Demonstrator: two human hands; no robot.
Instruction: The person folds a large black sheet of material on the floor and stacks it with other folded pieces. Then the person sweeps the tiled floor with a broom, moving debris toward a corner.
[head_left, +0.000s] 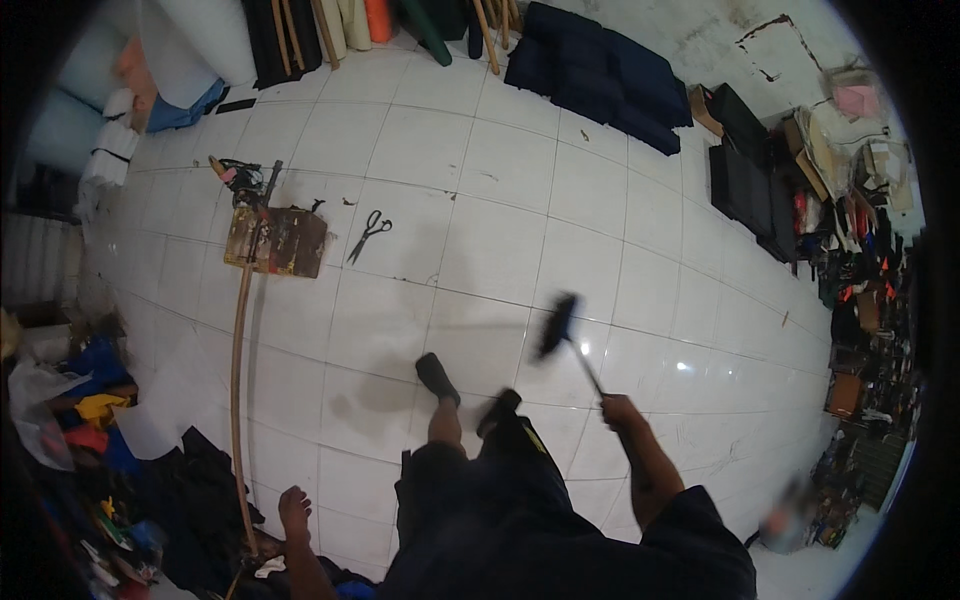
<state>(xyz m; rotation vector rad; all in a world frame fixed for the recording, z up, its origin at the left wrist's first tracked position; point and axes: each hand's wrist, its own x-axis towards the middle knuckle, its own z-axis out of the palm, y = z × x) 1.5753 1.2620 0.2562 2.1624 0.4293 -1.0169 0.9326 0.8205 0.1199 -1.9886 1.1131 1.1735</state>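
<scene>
Lettering: yellow marks on the leg of your dark shorts (533, 436) are too small to read. The broom (557, 328) has a dark, motion-blurred head, at two o'clock from your feet over white floor tiles (490, 240), and a slim handle. Your right hand (622, 411), at three o'clock, is wrapped around that handle. Your left hand (295, 512), at eight o'clock, is unloaded, fingers loosely apart, near a long wooden pole (238, 400). Black scissors (371, 236) lie at eleven o'clock.

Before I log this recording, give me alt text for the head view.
A person's right hand grips a dark-bristled broom, blurred, over a white tiled floor; the left hand looks empty. Black scissors lie farther ahead, to the left.
</scene>
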